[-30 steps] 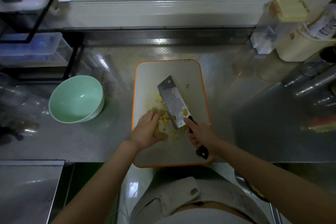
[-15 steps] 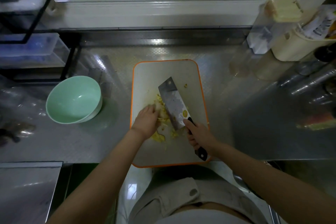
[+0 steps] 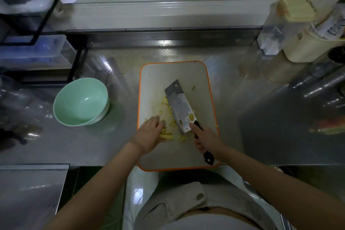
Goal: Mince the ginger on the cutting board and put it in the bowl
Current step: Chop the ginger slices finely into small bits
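Since half a second ago the left hand (image 3: 149, 133) has slid a little toward the board's near edge and its fingers have flattened out. It now lies open, blurred fingers on the ginger (image 3: 168, 110), which is scattered in yellow bits along the left half of the board (image 3: 186, 73). Right hand (image 3: 205, 140) grips the cleaver (image 3: 180, 106) by its black handle, the blade slanting away over the board's middle, just right of the ginger. An empty green bowl (image 3: 80, 101) sits on the counter (image 3: 242, 117), left of the board and apart from it.
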### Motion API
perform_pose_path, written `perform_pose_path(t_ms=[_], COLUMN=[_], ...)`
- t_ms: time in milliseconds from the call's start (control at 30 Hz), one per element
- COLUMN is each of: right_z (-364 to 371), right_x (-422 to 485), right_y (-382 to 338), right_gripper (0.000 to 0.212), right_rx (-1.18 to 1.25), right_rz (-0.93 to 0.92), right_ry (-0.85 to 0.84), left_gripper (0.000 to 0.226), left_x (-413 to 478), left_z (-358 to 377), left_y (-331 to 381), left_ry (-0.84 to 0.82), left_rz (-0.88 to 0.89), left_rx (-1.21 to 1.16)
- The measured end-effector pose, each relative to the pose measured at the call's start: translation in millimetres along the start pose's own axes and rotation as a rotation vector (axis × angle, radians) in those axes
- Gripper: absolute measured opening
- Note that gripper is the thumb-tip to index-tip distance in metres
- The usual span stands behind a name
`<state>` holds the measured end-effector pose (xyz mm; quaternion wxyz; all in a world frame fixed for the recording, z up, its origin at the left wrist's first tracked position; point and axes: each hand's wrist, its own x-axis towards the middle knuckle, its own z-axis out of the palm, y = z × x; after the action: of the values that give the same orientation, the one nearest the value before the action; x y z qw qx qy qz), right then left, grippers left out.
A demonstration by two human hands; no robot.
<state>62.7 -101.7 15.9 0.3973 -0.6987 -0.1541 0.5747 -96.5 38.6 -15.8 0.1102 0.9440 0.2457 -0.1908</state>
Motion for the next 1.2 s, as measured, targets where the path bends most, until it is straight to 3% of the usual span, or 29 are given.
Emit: perform_pose_path(t_ms=[133,267,367,533,733,900,1067,1200], right_z=[1,3,3,5,5,5,11,11], right_x=[-1,-2,-2,-2,-6,-8,-9,1], right_y=[0,0,1,0,0,8,3,4], right_gripper=[0.041,0.041,0.041,0.041,0.041,0.044,0.040,0.041], right_rx=[-0.023,-0.068,-0.073,-0.079,-0.117,-0.435,-0.692,-0.766], right_rz=[0.008,-0.017,-0.037,-0.055,-0.085,-0.195,-0.275,-0.274], right_ry=[0.016,0.037,0.060,0.062,0.072,0.120,0.098,0.053], left_gripper=[0.052,0.054,0.056,0.027,0.040,0.051,0.028,0.024], left_x=[-2,-7,-9,-7,-5,-9,-10,-9], left_z=[9,16,12,0,9,16,21,21], left_y=[17,32,29,30,38,29,31,33], left_ry=[0.139,0.191,0.244,0.349,0.317,0.287,0.321,0.343], left_rz=[-0.130,-0.219,-0.191,-0.075,-0.056,-0.089,-0.148,-0.160], left_rx=[-0.076,-0.207,-0.299,-0.331,-0.202,-0.235,-0.269,-0.287])
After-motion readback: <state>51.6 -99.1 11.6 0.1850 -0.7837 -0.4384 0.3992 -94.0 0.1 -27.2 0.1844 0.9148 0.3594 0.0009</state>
